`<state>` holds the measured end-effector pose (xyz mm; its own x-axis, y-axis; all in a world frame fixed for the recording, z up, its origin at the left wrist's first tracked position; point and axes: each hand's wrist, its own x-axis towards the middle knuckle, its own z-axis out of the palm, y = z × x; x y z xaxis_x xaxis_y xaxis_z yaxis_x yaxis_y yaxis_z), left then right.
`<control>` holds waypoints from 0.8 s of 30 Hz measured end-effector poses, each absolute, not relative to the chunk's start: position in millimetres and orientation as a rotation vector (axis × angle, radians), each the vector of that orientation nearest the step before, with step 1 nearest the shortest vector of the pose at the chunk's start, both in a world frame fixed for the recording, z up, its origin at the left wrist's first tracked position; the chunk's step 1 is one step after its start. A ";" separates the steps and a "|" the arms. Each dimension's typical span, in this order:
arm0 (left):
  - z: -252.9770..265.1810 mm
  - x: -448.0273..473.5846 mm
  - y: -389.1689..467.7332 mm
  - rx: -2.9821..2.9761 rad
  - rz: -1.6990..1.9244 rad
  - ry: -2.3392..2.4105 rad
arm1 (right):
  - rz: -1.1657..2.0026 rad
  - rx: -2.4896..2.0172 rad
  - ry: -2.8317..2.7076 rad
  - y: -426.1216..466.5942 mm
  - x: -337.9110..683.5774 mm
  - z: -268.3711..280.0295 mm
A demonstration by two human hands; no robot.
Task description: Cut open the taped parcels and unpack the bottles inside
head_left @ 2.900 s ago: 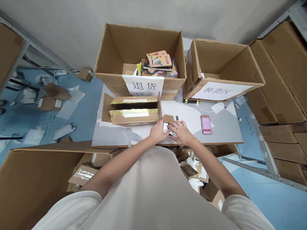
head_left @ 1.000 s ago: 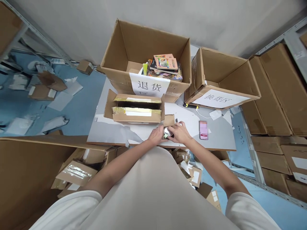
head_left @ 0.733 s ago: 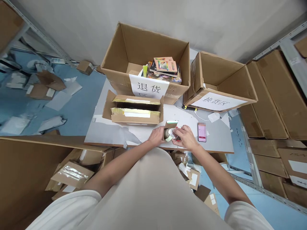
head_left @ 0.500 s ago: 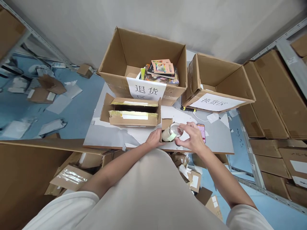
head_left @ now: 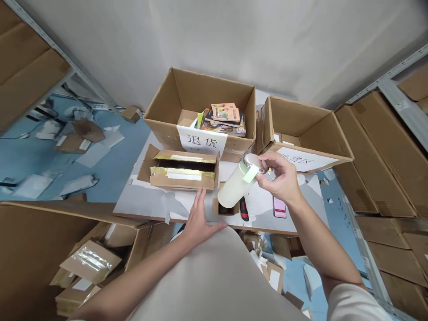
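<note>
My right hand grips the lidded top of a pale green tumbler and holds it tilted in the air above a small open cardboard box on the table. The tumbler's base hangs just over the box's mouth. My left hand lies open near the table's front edge, left of the small box, fingers spread, holding nothing.
On the table lie a long open carton, a red-and-black utility knife and a phone. Behind stand a large labelled box holding books and a second labelled box. Stacked cartons fill shelves on the right; scraps litter the floor.
My right hand has pulled the tumbler up out of the small box and tilted it. My left hand let go of the box and moved back to the table edge.
</note>
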<state>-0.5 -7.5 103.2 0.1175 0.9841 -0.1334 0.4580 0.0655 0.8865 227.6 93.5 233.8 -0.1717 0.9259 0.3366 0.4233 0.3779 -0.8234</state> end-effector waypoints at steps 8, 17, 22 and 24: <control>127.8 35.9 23.1 1.071 1.263 1.145 | 1.011 -1.101 -1.596 133.1 214.7 235.2; 128.9 32.5 26.4 0.812 1.134 0.760 | 1.641 -0.908 -1.223 139.2 194.8 217.7; 125.4 24.8 31.1 0.824 1.140 0.766 | 1.539 -0.979 -1.191 140.0 186.0 213.2; 123.8 21.1 31.2 0.807 1.157 0.833 | 1.485 -1.009 -1.213 139.4 182.8 211.7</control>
